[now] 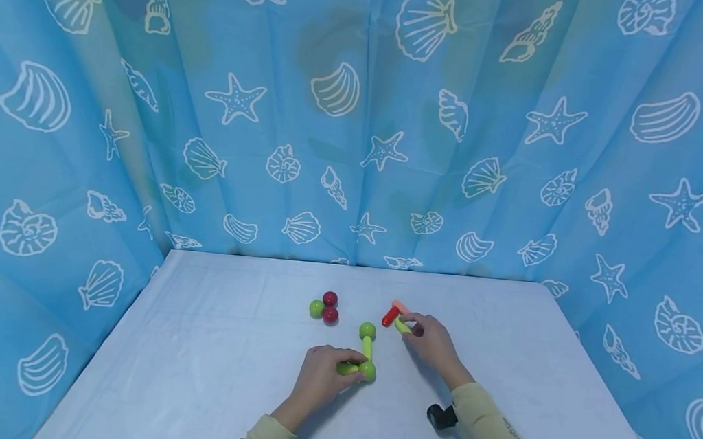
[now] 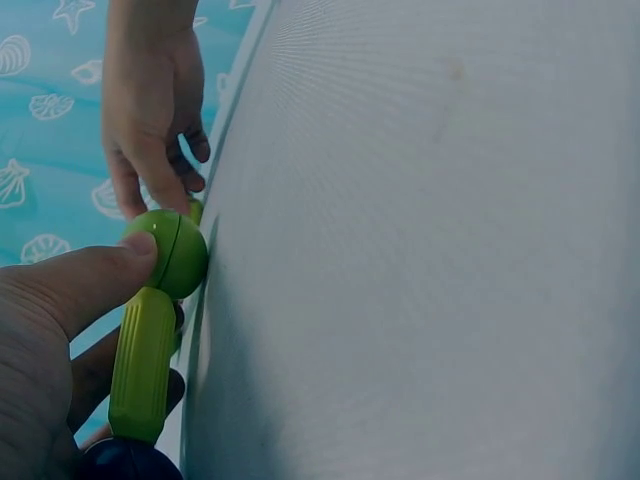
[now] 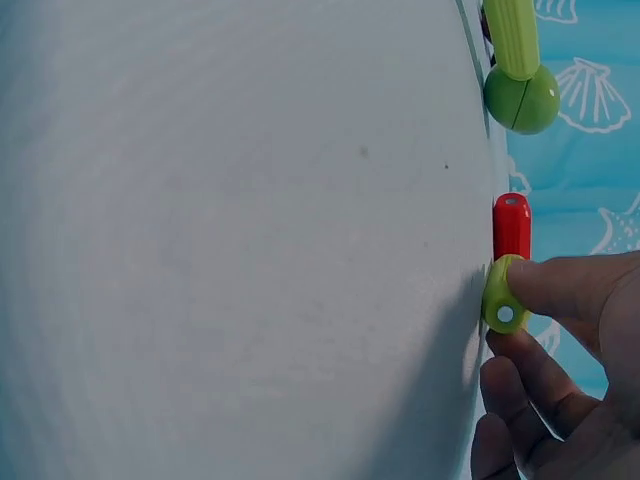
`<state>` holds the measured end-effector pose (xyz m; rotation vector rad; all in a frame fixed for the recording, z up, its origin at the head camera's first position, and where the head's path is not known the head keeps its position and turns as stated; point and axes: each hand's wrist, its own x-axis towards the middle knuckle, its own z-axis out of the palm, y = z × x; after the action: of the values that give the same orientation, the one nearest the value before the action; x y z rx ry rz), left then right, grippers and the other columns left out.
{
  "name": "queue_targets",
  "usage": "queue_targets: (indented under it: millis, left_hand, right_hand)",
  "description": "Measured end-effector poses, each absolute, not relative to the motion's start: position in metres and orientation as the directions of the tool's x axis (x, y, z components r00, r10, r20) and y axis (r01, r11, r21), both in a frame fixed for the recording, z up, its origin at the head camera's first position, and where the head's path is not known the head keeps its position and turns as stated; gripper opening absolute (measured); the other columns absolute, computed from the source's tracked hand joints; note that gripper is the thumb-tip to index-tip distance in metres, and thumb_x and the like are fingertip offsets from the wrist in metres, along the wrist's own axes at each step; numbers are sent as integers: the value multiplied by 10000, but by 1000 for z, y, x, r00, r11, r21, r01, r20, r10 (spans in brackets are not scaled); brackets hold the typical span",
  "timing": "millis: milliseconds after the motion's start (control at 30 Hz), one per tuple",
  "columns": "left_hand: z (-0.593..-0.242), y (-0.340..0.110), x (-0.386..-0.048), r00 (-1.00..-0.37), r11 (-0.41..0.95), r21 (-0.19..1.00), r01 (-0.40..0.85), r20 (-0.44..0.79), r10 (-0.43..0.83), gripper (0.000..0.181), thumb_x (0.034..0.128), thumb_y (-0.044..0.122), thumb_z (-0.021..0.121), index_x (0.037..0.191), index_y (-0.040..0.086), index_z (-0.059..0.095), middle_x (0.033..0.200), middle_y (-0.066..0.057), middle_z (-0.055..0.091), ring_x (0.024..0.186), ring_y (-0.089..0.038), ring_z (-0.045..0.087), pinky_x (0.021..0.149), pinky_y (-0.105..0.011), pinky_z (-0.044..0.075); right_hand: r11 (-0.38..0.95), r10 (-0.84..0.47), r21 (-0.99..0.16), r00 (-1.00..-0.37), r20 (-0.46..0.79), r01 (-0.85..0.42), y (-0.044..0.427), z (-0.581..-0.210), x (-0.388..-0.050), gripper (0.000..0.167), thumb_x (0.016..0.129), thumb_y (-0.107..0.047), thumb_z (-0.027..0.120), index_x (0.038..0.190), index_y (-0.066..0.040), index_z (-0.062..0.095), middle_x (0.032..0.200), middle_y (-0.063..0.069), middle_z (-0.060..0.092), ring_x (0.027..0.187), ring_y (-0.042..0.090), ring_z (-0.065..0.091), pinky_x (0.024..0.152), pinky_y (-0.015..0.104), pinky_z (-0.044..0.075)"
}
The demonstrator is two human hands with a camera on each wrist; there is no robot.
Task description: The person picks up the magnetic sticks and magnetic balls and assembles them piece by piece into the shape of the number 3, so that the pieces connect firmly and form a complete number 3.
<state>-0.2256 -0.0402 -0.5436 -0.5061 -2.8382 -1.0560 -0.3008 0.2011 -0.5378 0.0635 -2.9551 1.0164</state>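
My left hand (image 1: 322,376) grips a joined piece of green balls and yellow-green rods; its thumb presses the near ball (image 1: 367,370). From that ball a rod (image 1: 367,348) runs to a farther green ball (image 1: 367,330). In the left wrist view a ribbed rod (image 2: 141,365) hangs below the ball (image 2: 178,252), with a dark blue ball (image 2: 132,461) at its lower end. My right hand (image 1: 435,343) pinches a short yellow-green rod (image 1: 402,325) between thumb and finger, beside a red rod (image 1: 390,316). The right wrist view shows this rod (image 3: 505,297) with a hole in its end.
Two dark red balls (image 1: 330,315) and a light green ball (image 1: 316,308) sit together left of the hands. A pink rod (image 1: 401,307) lies by the red one. The white table (image 1: 213,319) ends at a blue shell-patterned curtain (image 1: 357,144).
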Motion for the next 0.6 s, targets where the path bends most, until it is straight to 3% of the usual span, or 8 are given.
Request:
queue_targets:
  millis: [600]
  left_hand:
    - [-544,-41,-227,-943,708,626,328,174,283,280,848,362,829,1119,311,780,1044,177,745,945,-82,618,1002,-516,426]
  right_hand:
    - [811,-116,-585,-984,-133,-17,185,-529,-285,418,879,-165,791,1282,-208,688,823,10,587,721,186,543,641,297,499]
